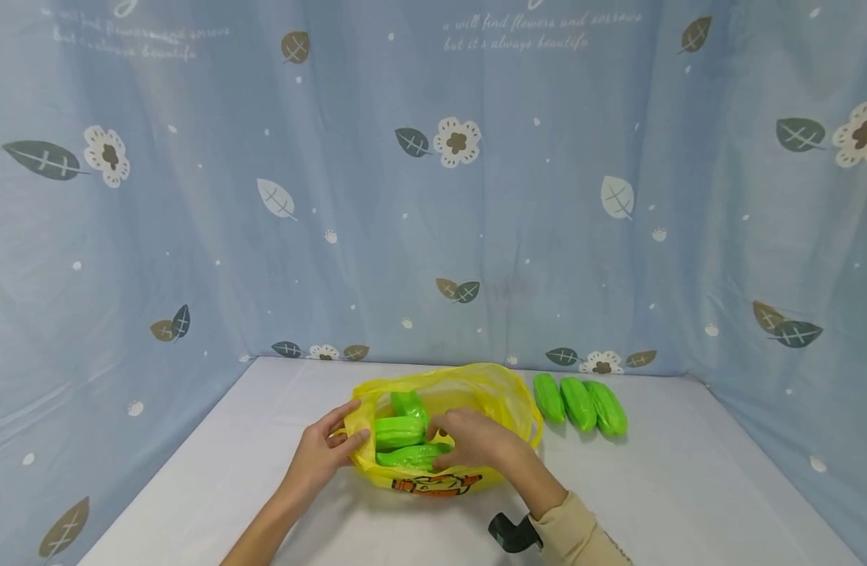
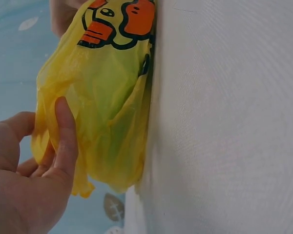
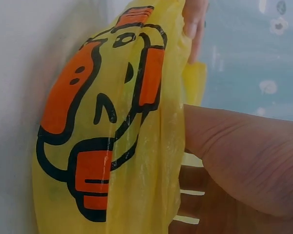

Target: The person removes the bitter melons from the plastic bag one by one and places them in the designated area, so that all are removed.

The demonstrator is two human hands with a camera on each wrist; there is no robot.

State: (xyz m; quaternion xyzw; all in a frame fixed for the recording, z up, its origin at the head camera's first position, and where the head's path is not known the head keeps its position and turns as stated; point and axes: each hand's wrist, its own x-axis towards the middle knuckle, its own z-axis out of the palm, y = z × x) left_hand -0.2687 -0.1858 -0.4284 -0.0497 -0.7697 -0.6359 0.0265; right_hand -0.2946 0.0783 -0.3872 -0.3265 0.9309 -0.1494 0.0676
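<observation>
The left hand pinched the thin, soft yellow plastic bag by its rim, on the white desk. The right hand had spread fingers inside; I couldn't tell if they gripped. The bag's long, shiny green vegetables looked light, firm, maybe slippery, best held round the middle. Three more green vegetables lay near the far edge.

Right arm: beige sleeve, cuff creased, ending short of the wrist; small darker marks farther up, too small to read. Black fitting, blunt-ended, juts beside the cuff. Left forearm bare. Left hand, right hand: ungloved.
</observation>
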